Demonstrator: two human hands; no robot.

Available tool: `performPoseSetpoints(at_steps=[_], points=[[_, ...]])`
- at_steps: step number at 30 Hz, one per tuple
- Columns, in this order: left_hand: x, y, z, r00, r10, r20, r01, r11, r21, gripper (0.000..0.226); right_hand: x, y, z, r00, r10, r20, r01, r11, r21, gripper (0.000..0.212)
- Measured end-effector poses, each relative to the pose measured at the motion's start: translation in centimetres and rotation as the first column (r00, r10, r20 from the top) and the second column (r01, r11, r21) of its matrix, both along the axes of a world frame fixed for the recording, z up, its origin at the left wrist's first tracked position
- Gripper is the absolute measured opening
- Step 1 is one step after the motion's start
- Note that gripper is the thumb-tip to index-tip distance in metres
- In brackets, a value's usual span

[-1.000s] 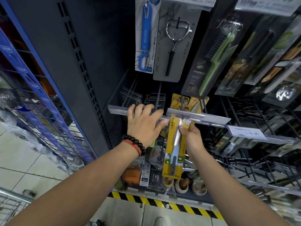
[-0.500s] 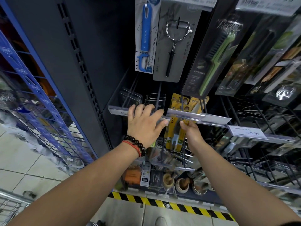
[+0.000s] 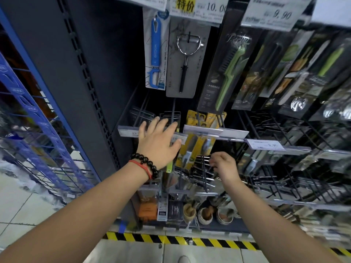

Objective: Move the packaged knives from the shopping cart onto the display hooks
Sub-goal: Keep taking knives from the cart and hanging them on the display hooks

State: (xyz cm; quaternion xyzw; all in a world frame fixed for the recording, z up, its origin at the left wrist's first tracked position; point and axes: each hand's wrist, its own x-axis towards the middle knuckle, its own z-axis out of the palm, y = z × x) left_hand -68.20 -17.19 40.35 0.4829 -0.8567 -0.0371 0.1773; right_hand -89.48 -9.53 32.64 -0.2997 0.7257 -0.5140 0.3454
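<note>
Yellow packaged knives (image 3: 197, 147) hang on a display hook (image 3: 199, 118) behind a clear price rail (image 3: 214, 132). My left hand (image 3: 158, 143), with a bead bracelet and red cord at the wrist, lies with straight fingers spread over the price rail just left of the yellow packs. My right hand (image 3: 224, 165) hovers below and right of the packs, fingers loosely curled, holding nothing. The shopping cart is out of sight.
A blue peeler pack (image 3: 156, 52), a steel peeler card (image 3: 188, 59) and green-handled knife packs (image 3: 228, 69) hang above. Bare black wire hooks (image 3: 275, 130) fill the right. A blue wire rack (image 3: 38, 130) stands left. Yellow-black tape (image 3: 180, 241) marks the floor edge.
My right hand pushed the yellow knife pack up onto the hook, let go of it, and dropped down and right. My left hand stayed on the price rail.
</note>
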Motion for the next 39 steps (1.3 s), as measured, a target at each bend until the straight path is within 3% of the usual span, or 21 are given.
performPoseSetpoints(at_steps=[5, 9, 14, 20, 25, 28, 31, 34, 39], points=[[2.1, 3.7, -0.1, 0.979, -0.068, -0.195, 0.069, 0.998, 0.0, 0.048, 2.7, 2.2, 3.6, 0.935, 0.116, -0.336, -0.158, 0.982, -0.101, 0.024], [3.7, 6.3, -2.0, 0.99, -0.06, -0.129, 0.085, 0.976, 0.2, 0.045, 4.6, 4.0, 4.8, 0.86, 0.185, -0.476, -0.25, 0.965, -0.077, 0.017], [6.8, 11.4, -4.8, 0.998, 0.054, -0.02, -0.042, 0.92, 0.389, 0.047, 8.0, 7.4, 3.7, 0.768, 0.324, -0.553, -0.377, 0.926, 0.019, 0.014], [13.1, 23.0, -9.5, 0.97, 0.224, 0.098, -0.242, 0.819, 0.52, 0.043, 15.5, 15.6, -3.5, 0.683, 0.582, -0.442, -0.547, 0.808, 0.218, 0.016], [20.2, 34.4, -13.7, 0.911, 0.373, 0.173, -0.394, 0.667, 0.632, 0.041, 23.5, 24.5, -8.7, 0.57, 0.748, -0.339, -0.657, 0.663, 0.359, 0.011], [24.3, 39.4, -14.4, 0.881, 0.418, 0.223, -0.451, 0.593, 0.667, 0.051, 27.9, 28.5, -10.4, 0.508, 0.8, -0.318, -0.714, 0.598, 0.364, 0.015], [27.7, 43.6, -13.4, 0.845, 0.504, 0.176, -0.468, 0.539, 0.701, 0.058, 32.5, 31.7, -10.9, 0.436, 0.85, -0.297, -0.771, 0.522, 0.365, 0.017], [32.2, 46.9, -13.4, 0.809, 0.569, 0.151, -0.492, 0.513, 0.703, 0.042, 37.6, 34.4, -11.1, 0.384, 0.886, -0.26, -0.808, 0.458, 0.37, 0.015], [42.0, 51.4, -14.3, 0.768, 0.635, 0.086, -0.493, 0.5, 0.712, 0.044, 47.9, 37.6, -11.8, 0.431, 0.873, -0.228, -0.81, 0.486, 0.327, 0.011]])
